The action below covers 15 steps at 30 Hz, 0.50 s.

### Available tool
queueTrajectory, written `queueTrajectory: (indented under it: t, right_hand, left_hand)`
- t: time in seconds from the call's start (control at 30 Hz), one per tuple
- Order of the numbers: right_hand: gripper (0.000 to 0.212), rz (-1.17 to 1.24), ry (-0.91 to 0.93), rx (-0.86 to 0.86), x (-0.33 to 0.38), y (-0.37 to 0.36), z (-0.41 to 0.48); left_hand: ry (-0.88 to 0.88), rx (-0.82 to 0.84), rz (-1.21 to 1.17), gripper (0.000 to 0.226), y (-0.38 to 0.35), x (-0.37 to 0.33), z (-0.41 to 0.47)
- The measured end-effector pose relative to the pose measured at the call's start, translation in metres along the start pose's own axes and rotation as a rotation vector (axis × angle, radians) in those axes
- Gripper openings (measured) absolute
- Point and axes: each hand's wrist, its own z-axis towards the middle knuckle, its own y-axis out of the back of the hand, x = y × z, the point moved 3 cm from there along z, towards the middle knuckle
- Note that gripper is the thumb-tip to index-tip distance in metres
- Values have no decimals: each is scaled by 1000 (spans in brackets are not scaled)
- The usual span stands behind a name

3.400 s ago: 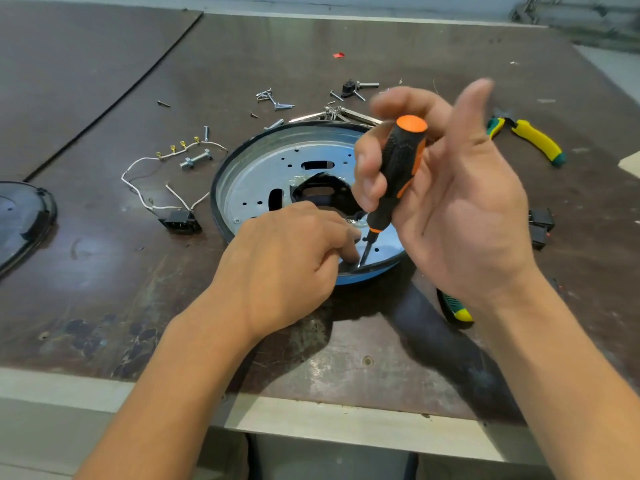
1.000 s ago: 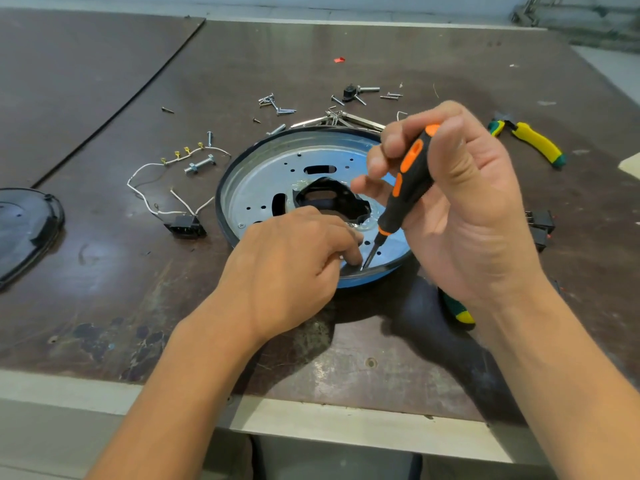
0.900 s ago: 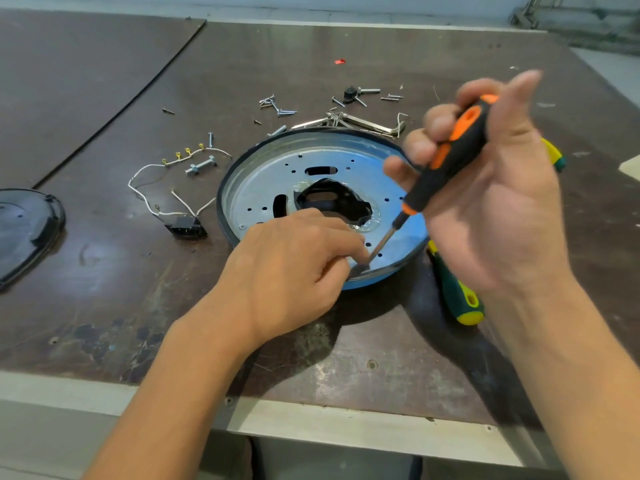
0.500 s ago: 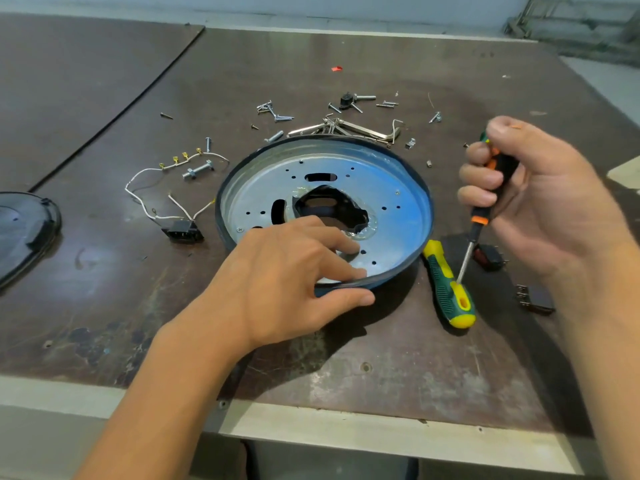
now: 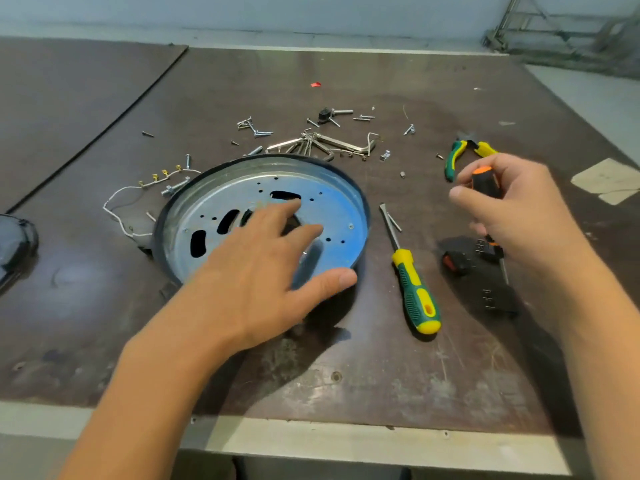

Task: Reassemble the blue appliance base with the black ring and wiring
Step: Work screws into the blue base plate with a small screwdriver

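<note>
The round blue appliance base (image 5: 337,209) lies open side up on the table, with the black ring (image 5: 157,233) around its rim. My left hand (image 5: 263,271) is spread over the base, fingers straight across its middle and thumb against the near rim. The white wiring (image 5: 117,209) with brass terminals lies loose to the left of the base. My right hand (image 5: 519,216) is off to the right of the base and grips an orange and black screwdriver (image 5: 485,180), tip down over some black connectors (image 5: 478,271).
A green and yellow screwdriver (image 5: 412,285) lies just right of the base. Pliers (image 5: 464,150), a bunch of hex keys (image 5: 332,143) and several loose screws (image 5: 252,128) are scattered behind it. A black cover (image 5: 14,244) sits at the left edge.
My right hand has lifted the screwdriver off the base's near rim and moved it right. My left hand has spread flat over the base, and the base has turned.
</note>
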Motion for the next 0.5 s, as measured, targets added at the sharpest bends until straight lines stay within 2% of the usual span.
queueTrajectory:
  t: [0.07, 0.17, 0.3, 0.43, 0.5]
  right_hand:
    - [13, -180, 17, 20, -6, 3, 2]
    - [15, -381, -6, 80, -10, 4, 0]
    - [24, -472, -89, 151, -10, 6, -2]
    - [28, -533, -178, 240, -11, 9, -2]
    - [29, -563, -192, 267, -13, 9, -2]
  left_hand:
    - [3, 67, 68, 92, -9, -7, 2]
    - [15, 121, 68, 78, -10, -7, 3]
    - [-8, 244, -15, 55, -9, -4, 2]
    - [-49, 328, -205, 63, -3, 5, -7]
    - [-97, 358, -228, 66, 1, 10, -13]
